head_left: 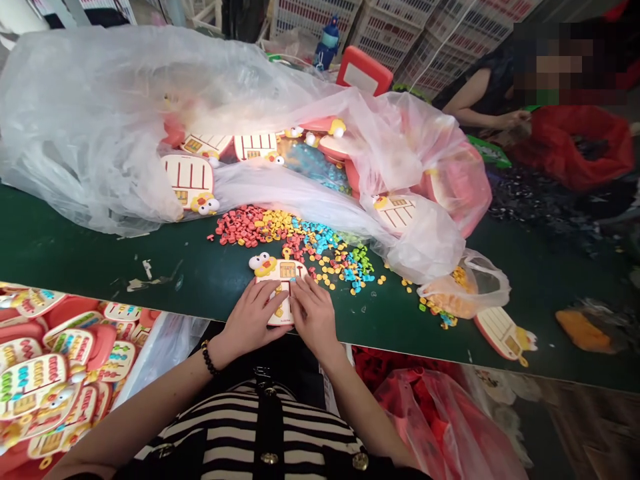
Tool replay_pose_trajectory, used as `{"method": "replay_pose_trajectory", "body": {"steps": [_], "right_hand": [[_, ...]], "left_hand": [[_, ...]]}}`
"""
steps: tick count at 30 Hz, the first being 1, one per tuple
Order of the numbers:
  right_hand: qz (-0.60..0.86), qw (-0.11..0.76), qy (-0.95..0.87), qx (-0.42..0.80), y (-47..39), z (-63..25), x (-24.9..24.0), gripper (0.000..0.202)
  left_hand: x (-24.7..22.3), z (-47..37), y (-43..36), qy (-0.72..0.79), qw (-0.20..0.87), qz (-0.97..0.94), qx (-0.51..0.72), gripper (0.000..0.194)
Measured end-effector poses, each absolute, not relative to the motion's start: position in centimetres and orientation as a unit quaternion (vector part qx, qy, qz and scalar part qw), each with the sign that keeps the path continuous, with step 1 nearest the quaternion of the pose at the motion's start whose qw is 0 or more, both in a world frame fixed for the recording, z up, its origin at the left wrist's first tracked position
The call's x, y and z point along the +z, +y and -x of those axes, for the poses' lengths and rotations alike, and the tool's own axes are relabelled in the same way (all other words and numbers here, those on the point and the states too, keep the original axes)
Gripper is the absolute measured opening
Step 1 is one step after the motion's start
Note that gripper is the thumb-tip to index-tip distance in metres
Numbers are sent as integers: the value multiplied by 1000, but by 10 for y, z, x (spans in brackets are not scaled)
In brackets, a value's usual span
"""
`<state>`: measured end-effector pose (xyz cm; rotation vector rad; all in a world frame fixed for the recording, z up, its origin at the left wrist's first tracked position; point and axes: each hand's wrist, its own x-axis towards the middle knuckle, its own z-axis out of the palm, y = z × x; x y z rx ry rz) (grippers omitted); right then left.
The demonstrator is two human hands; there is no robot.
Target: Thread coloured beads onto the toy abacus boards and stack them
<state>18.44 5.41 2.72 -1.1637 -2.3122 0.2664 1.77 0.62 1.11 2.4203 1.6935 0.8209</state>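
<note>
Head view. Dark green table (165, 267) runs across the scene. At its near edge, a cream duck-faced board (286, 268) lies between both hands, bulging eyes toward the far left, a yellow ring on its far side. A few yellow pieces show in its slots.

Left hand (257, 308), dark beaded bracelet (209, 358) at the wrist: grasps the board's left part, fingers across its face, thumb along the near edge. Right hand (315, 315): fingers bent, tips on the board's right part; cannot tell whether they pinch a small piece.

Just beyond the board, loose pile of small pieces (240, 227): red at left, then yellow, blue and green toward the right, some scattered singly. Farther off, large clear plastic bag (90, 127), slumped open, with cream boards (193, 175) and more blue pieces inside. Red-framed item (367, 70) and blue bottle (328, 43) behind it.

To the right, small bag (457, 293) of orange-yellow pieces; near it, another board (503, 333) with empty slots, face up, close to the near edge.

Near left, below table level, a heap of filled boards (35, 380). Near right, red material in clear plastic (435, 413). Far right, another person's arm (473, 100) beside a red bag (575, 150). Slatted crates (385, 33) stand behind.
</note>
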Motion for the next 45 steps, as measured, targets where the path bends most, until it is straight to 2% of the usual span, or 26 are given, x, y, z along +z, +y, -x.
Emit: {"method": "replay_pose_trajectory", "body": {"steps": [4, 7, 11, 14, 16, 21, 24, 28, 32, 45], "right_hand": [[418, 293, -844, 165, 67, -189, 34, 23], [497, 330, -784, 170, 102, -197, 38, 24], [580, 269, -760, 119, 148, -194, 35, 33], [590, 236, -766, 94, 165, -189, 31, 31], [587, 248, -765, 96, 168, -191, 30, 27], [582, 325, -727, 168, 150, -206, 43, 26], [526, 310, -759, 225, 127, -202, 45, 24], [457, 267, -833, 164, 105, -185, 33, 23], [456, 257, -845, 104, 102, -174, 21, 28], [449, 280, -841, 112, 97, -189, 23, 30]], "left_hand": [[11, -16, 6, 551, 44, -788, 273, 49], [16, -17, 7, 554, 56, -786, 270, 54], [25, -26, 13, 568, 50, -784, 244, 67], [26, -34, 19, 563, 35, -793, 229, 74], [24, -35, 21, 553, 33, -801, 228, 72], [17, -30, 18, 510, 34, -821, 256, 48], [16, -28, 16, 501, 33, -824, 262, 42], [17, -29, 15, 506, 36, -822, 259, 43], [16, -29, 15, 512, 43, -818, 259, 43], [14, -30, 14, 512, 40, -807, 291, 48]]}}
